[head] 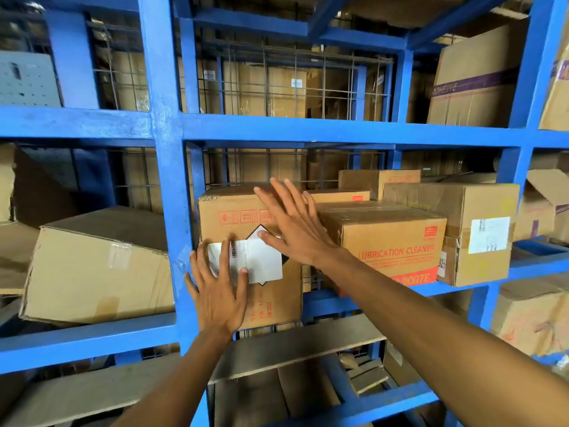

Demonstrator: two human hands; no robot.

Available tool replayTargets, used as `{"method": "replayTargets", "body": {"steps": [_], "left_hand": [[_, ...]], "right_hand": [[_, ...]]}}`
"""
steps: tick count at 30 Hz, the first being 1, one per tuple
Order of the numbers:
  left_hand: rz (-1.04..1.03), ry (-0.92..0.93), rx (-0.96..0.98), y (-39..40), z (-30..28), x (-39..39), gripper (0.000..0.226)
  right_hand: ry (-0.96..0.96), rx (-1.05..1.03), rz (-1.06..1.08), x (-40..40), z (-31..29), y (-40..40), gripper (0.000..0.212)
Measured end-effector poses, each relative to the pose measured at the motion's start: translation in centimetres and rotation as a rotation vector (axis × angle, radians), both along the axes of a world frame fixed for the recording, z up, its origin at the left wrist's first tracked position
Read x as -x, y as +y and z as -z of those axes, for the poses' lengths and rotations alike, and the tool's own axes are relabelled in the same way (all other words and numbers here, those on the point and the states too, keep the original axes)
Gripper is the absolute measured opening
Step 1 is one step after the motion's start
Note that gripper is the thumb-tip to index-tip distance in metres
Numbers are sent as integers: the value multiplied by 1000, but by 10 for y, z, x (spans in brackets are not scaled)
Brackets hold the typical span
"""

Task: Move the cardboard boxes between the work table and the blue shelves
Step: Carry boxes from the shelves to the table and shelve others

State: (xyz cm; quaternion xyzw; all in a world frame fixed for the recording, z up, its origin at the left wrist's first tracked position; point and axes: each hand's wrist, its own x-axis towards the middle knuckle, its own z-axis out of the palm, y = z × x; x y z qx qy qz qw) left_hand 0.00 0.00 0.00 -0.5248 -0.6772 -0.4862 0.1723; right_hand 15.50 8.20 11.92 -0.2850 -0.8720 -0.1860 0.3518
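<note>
step: left hand point(220, 291), right hand point(292, 223) flat, fingers wide, on hazard-label box point(249, 257) in blue shelf point(167, 167)
next: probably seat it fully

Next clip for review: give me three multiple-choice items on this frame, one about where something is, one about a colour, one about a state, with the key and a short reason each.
1. Where does the box marked LUBRICATION CLEANER stand, relative to the box with the white label?
A. To its right
B. On top of it
C. On the shelf below it

2. What colour is the shelf frame?
A. Grey
B. Blue
C. Green

3. How are the hands placed on the box with the white label?
A. Both flat against its front, fingers spread
B. Both gripping it from underneath
C. One hand only, the other out of view

Key: 1 A, it sits on the same shelf to the right. 2 B, the posts and beams are painted blue. 3 A, the left hand lies over the label and the right hand presses higher up, palms open.
</note>
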Motion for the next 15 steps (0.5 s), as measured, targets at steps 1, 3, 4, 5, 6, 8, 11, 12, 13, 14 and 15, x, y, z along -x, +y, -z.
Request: {"method": "replayTargets", "body": {"steps": [1, 3, 4, 5, 6, 8, 11, 12, 13, 14, 15], "left_hand": [[13, -88, 9, -3, 4, 2, 74], [40, -289, 2, -5, 15, 7, 80], [85, -422, 4, -6, 23, 10, 80], [148, -560, 14, -6, 29, 11, 80], [221, -701, 44, -5, 33, 13, 81], [331, -905, 136, -3, 38, 17, 87], [318, -1084, 173, 3, 41, 27, 92], [321, -1141, 188, 3, 40, 29, 94], [347, -1201, 230, 2, 40, 29, 96], [394, -1267, 287, 0, 40, 29, 98], [462, -1333, 322, -2, 41, 29, 99]], "right_hand": [[-24, 24, -17, 8, -3, 2, 82], [-69, 84, -9, 23, -12, 4, 87], [-90, 120, -12, 33, -18, 5, 89], [-111, 151, -14, 42, -23, 7, 91], [-132, 190, -18, 50, -27, 9, 93], [-179, 285, 12, 61, -34, 15, 97], [-242, 282, 102, 69, -32, 22, 100], [-235, 238, 122, 69, -29, 23, 98], [-209, 190, 130, 67, -26, 24, 95], [-173, 147, 128, 65, -23, 25, 92], [-138, 110, 122, 64, -20, 25, 90]]}}
